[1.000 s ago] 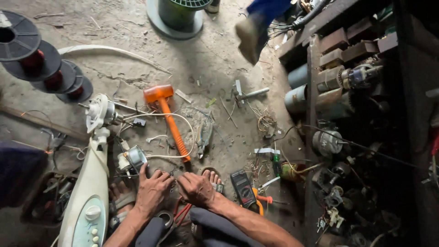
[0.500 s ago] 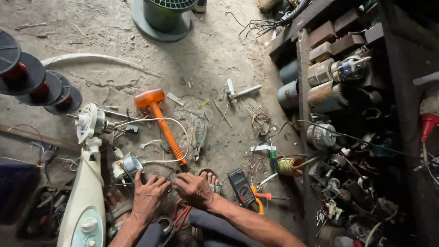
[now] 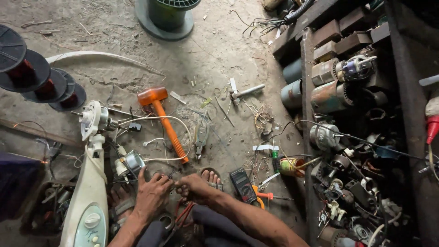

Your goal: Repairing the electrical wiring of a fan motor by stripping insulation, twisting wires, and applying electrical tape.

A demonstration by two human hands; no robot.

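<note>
Low in the head view, both forearms come up from the bottom edge and meet just below centre. Left hand (image 3: 153, 194) – knuckles up, fingers curled down, closed over something small that I cannot make out. Right hand (image 3: 194, 187) – also curled shut, thumb side toward the left hand, the two touching at the fingertips; what it pinches is hidden. Red wires (image 3: 185, 212) show just under the hands. Orange mallet (image 3: 162, 119) lies on the concrete floor (image 3: 219, 55) above the hands, its handle end near them. Small fan motor (image 3: 132, 161) sits just beside the left hand. White fan stand (image 3: 89, 201) lies along the left forearm. Multimeter (image 3: 242, 185) rests right of the right wrist.
</note>
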